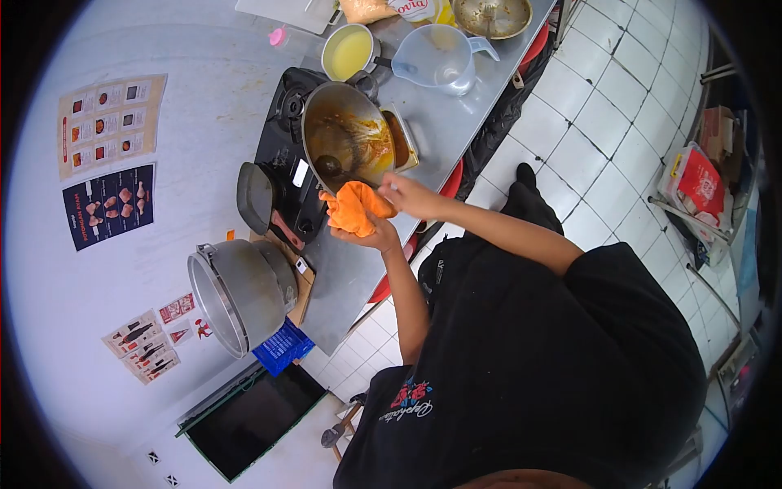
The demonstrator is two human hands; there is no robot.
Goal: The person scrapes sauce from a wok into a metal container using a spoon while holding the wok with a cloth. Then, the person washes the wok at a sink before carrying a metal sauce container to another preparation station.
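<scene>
A deep metal pan [342,122] with orange-brown sauce smeared inside is tilted above the stove [297,102] and the counter. My left hand [373,236] is closed round a bunched orange cloth [352,210] at the pan's near edge; the pan's handle is not visible under it. My right hand [405,196] is closed on the handle of a ladle [330,165], whose dark round head rests inside the pan. Partly behind the pan sits a rectangular container [405,138] with brown sauce in it.
A bowl of yellow liquid [349,55], a clear measuring jug [436,61] and a stained metal bowl [493,16] stand beyond the pan. A dark square pan [257,196] and a large metal pot [236,293] are at the left. A blue packet [283,346] lies near the counter's end.
</scene>
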